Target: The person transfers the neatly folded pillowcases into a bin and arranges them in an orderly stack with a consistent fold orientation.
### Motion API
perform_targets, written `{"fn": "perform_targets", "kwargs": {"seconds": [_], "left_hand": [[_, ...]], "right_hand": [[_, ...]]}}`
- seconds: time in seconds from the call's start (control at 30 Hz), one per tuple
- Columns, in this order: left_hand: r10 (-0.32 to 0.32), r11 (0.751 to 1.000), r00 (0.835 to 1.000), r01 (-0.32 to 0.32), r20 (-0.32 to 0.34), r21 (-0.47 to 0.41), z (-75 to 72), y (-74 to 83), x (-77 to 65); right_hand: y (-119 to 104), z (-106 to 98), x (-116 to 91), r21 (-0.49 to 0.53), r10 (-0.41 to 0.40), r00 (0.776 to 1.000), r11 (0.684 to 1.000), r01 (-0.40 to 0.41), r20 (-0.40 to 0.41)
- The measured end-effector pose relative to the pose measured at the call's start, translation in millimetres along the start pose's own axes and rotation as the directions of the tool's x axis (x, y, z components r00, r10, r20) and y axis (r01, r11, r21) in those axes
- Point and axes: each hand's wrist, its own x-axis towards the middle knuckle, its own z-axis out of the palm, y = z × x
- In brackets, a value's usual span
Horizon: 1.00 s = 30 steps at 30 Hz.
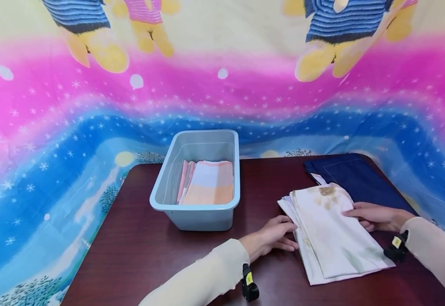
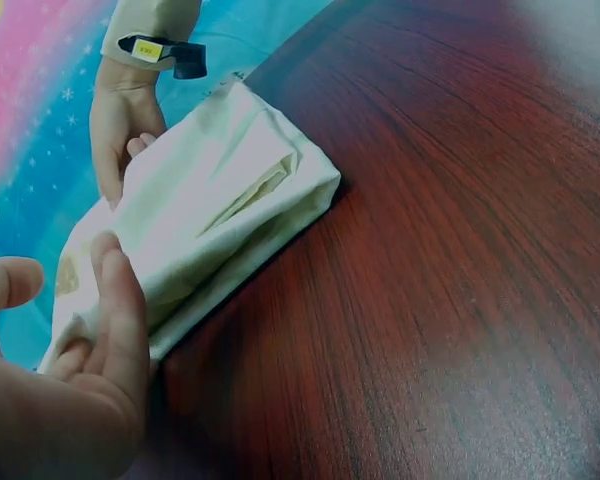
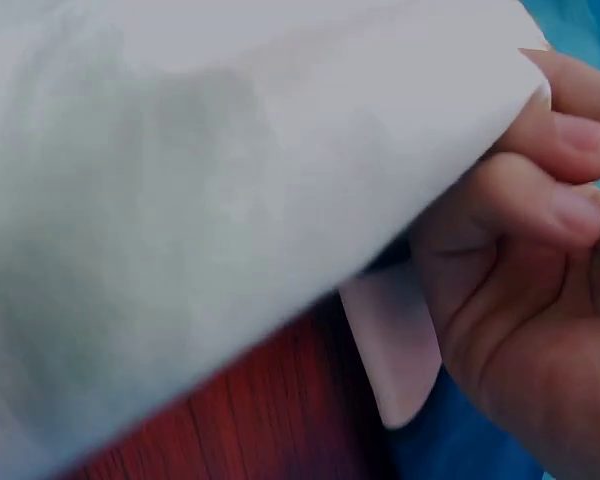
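A folded white cloth (image 1: 329,233) with a brown flower and pale green leaf print lies in layers at the right of the table. My right hand (image 1: 375,216) pinches its right edge, some fingers curled below it; the right wrist view shows these curled fingers (image 3: 570,215) at the edge. Along the cloth's left edge, my left hand (image 1: 274,236) touches the layers with fairly straight fingers. In the left wrist view its thumb (image 2: 15,282) stands apart from the fingers. Layered folds of the cloth (image 2: 220,200) face that camera.
A grey-blue plastic bin (image 1: 203,219) stands left of the hands, with folded pink and orange checked cloths (image 1: 211,182) inside. Behind the white cloth lies a dark blue fabric piece (image 1: 360,178). A printed curtain (image 1: 222,97) hangs around the dark red wooden table (image 1: 138,238).
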Motion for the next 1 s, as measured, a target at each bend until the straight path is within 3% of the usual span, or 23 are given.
{"fn": "perform_targets", "kwargs": {"seconds": [0.27, 0.4, 0.57, 0.7, 0.8, 1.0], "left_hand": [[-0.036, 0.994, 0.999, 0.035, 0.000, -0.101, -8.4, -2.4, 6.1], [-0.044, 0.995, 0.999, 0.046, 0.026, -0.092, -14.0, -4.3, 9.1], [-0.019, 1.000, 0.988, 0.021, 0.152, -0.009, -20.1, -6.1, 9.8], [-0.036, 0.999, 0.973, 0.038, 0.230, -0.004, -27.8, -7.9, 10.2], [-0.029, 0.999, 0.982, 0.032, 0.188, -0.012, -34.4, -8.5, 12.6], [0.038, 0.999, 0.997, -0.040, 0.068, 0.020, -47.9, -6.9, 18.6]], "right_hand": [[-4, 12, 6, 0.010, 0.011, 0.999, 1.000, -0.010, -0.032], [-9, 17, 10, 0.033, -0.015, 1.000, 0.999, 0.015, -0.022], [-13, 22, 16, 0.056, -0.038, 0.999, 0.998, 0.039, -0.024], [-13, 27, 19, 0.026, -0.035, 0.999, 0.999, 0.036, -0.040], [-13, 29, 19, -0.032, -0.034, 0.999, 0.999, 0.033, -0.029], [-16, 32, 17, -0.091, -0.043, 0.998, 0.995, 0.046, 0.040]]}}
